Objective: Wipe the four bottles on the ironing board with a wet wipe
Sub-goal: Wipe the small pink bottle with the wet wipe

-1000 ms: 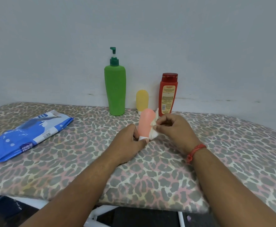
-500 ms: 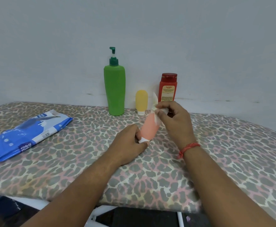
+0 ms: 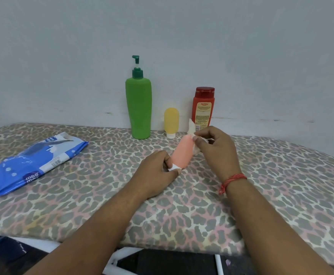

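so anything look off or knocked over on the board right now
Nothing stands out. The green pump bottle, yellow bottle and red bottle stand upright by the wall. The pink bottle is tilted only because the left hand holds its cap end while the right hand presses the wipe on it.

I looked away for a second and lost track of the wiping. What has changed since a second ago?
The right hand slid the wet wipe from the lower side of the pink bottle up to its far end. The bottle tipped from upright to leaning away to the right, with the left hand still pinching its white cap. The green pump bottle, yellow bottle, red bottle and wipes pack stayed put.
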`<state>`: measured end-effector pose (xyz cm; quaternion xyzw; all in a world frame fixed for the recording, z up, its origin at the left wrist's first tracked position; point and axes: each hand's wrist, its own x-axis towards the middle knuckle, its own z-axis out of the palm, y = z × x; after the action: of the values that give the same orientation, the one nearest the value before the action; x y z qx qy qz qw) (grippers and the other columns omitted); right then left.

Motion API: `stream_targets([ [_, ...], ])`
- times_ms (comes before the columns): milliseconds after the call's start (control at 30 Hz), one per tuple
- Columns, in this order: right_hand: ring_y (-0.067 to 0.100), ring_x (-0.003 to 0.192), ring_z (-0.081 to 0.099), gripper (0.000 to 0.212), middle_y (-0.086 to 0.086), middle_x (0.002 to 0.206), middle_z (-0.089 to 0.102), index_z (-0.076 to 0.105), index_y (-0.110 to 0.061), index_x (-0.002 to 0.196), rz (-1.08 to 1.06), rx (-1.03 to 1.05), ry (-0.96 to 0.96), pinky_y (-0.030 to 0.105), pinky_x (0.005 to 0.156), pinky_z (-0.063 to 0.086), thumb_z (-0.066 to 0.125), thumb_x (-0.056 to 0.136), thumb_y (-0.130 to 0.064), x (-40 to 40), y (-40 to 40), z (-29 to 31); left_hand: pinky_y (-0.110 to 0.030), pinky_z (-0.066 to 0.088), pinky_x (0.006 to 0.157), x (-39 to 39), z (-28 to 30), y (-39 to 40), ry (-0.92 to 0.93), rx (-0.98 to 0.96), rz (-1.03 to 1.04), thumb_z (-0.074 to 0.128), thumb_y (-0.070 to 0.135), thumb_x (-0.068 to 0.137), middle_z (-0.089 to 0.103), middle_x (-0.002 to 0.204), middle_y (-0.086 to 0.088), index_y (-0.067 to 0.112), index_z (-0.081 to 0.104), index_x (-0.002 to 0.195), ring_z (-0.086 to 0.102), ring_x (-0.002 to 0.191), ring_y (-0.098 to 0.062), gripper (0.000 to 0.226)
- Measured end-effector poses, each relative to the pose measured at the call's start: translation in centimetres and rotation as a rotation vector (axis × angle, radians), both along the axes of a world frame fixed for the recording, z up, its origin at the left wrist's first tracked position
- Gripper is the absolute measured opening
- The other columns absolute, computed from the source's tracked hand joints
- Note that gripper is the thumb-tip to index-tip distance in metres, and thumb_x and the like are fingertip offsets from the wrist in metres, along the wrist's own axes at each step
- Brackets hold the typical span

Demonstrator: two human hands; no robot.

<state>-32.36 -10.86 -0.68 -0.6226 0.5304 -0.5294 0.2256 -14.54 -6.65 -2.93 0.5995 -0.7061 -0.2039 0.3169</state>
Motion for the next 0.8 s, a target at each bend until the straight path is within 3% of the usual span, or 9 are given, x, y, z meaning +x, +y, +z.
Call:
stream_targets([
  [100, 0.01, 0.09, 0.065, 0.006, -0.009, 0.093, 0.067, 0.066, -0.024, 0.086, 0.011, 0.062, -0.066, 0.034, 0.081, 0.058, 0.069, 0.091, -0.024, 0.1, -0.1, -0.3, -0.025, 0.032, 0.061, 0.0, 0.1, 0.0, 0.009, 0.009, 0.014, 0.072, 0.034, 0.086, 0.055, 0.091, 0.005, 0.02, 0.053, 0.087, 0.047, 0.077, -0.006, 0.024],
  [267, 0.01, 0.075, 0.066, 0.009, -0.002, 0.085, 0.065, 0.063, -0.019, 0.089, -0.017, 0.077, -0.055, 0.022, 0.067, 0.057, 0.07, 0.09, -0.024, 0.6, 0.2, -0.7, -0.027, 0.032, 0.061, 0.0, -0.1, -0.1, 0.02, 0.031, 0.041, 0.072, 0.037, 0.086, 0.056, 0.09, 0.004, 0.019, 0.052, 0.087, 0.048, 0.076, -0.01, 0.027],
  [367, 0.01, 0.069, 0.061, 0.01, 0.0, 0.084, 0.063, 0.062, -0.018, 0.086, 0.056, 0.145, 0.042, 0.016, 0.055, 0.049, 0.071, 0.09, -0.022, 1.1, 0.6, -1.2, -0.027, 0.033, 0.06, 0.1, -0.1, -0.2, 0.047, 0.037, 0.075, 0.071, 0.039, 0.087, 0.057, 0.088, 0.002, 0.017, 0.052, 0.086, 0.049, 0.074, -0.012, 0.03],
  [467, 0.01, 0.067, 0.058, 0.011, -0.001, 0.083, 0.064, 0.062, -0.02, 0.085, 0.117, 0.205, 0.145, 0.021, 0.058, 0.044, 0.071, 0.089, -0.024, 1.1, 0.5, -1.5, -0.028, 0.035, 0.059, 0.1, 0.0, -0.2, 0.086, 0.046, 0.105, 0.072, 0.04, 0.087, 0.059, 0.09, 0.0, 0.017, 0.052, 0.086, 0.052, 0.073, -0.014, 0.03],
  [567, 0.007, 0.082, 0.062, 0.006, -0.007, 0.09, 0.067, 0.065, -0.021, 0.088, 0.086, 0.123, -0.019, 0.022, 0.073, 0.051, 0.069, 0.091, -0.023, 0.8, 0.5, -0.9, -0.028, 0.036, 0.06, 0.0, 0.1, -0.2, 0.104, 0.061, 0.089, 0.071, 0.039, 0.087, 0.059, 0.092, 0.002, 0.017, 0.053, 0.087, 0.053, 0.075, -0.013, 0.028],
  [633, 0.006, 0.092, 0.062, 0.003, -0.011, 0.096, 0.067, 0.066, -0.023, 0.091, 0.067, 0.058, -0.031, 0.024, 0.082, 0.05, 0.065, 0.094, -0.023, 0.9, 0.5, -0.7, -0.029, 0.037, 0.061, 0.1, 0.1, -0.2, 0.141, 0.072, 0.082, 0.072, 0.038, 0.087, 0.059, 0.09, 0.002, 0.017, 0.055, 0.088, 0.054, 0.075, -0.013, 0.028],
  [733, 0.005, 0.092, 0.062, 0.007, -0.011, 0.096, 0.068, 0.068, -0.021, 0.089, 0.181, 0.079, 0.092, 0.024, 0.082, 0.049, 0.064, 0.094, -0.019, 1.3, 0.9, -0.9, -0.03, 0.042, 0.062, 0.4, 0.1, -0.4, 0.252, 0.082, 0.111, 0.074, 0.037, 0.085, 0.064, 0.086, -0.003, 0.015, 0.057, 0.089, 0.058, 0.072, -0.017, 0.028],
  [800, 0.004, 0.088, 0.063, 0.008, -0.011, 0.093, 0.069, 0.07, -0.02, 0.087, 0.241, 0.118, 0.111, 0.023, 0.081, 0.05, 0.067, 0.092, -0.015, 1.1, 1.0, -0.8, -0.025, 0.042, 0.058, 0.5, 0.1, -0.4, 0.322, 0.097, 0.122, 0.075, 0.036, 0.086, 0.065, 0.083, -0.003, 0.014, 0.058, 0.091, 0.059, 0.064, -0.01, 0.028],
])
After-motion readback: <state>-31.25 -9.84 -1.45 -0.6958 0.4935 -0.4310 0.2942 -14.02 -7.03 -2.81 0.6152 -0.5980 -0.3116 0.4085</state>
